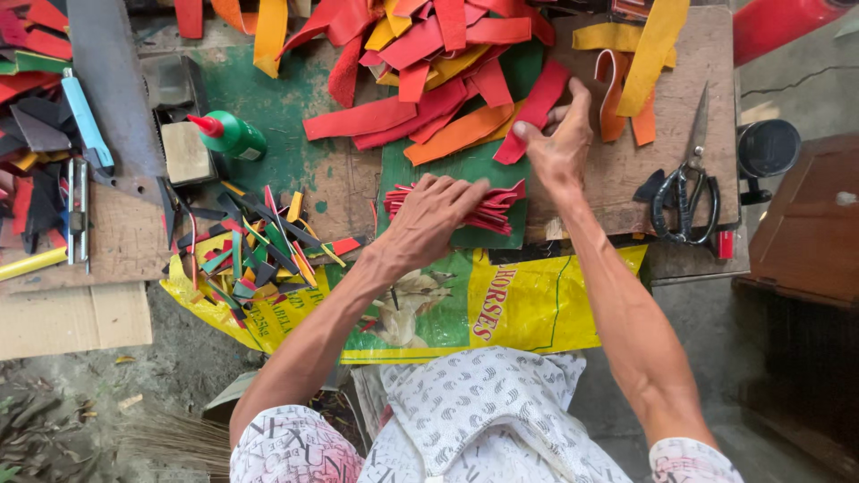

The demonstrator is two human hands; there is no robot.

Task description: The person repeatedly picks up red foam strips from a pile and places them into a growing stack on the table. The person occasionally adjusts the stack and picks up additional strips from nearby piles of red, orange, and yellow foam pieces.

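Observation:
My left hand lies flat, fingers spread, on a fanned stack of thin red strips that rests on a green mat. My right hand pinches the lower end of a wide red strip that leads up into a heap of red, orange and yellow strips at the back of the low wooden board.
Black scissors lie on the board's right side. A green glue bottle with a red cap, a saw blade and a blue knife sit left. Small multicoloured offcuts litter a yellow sack.

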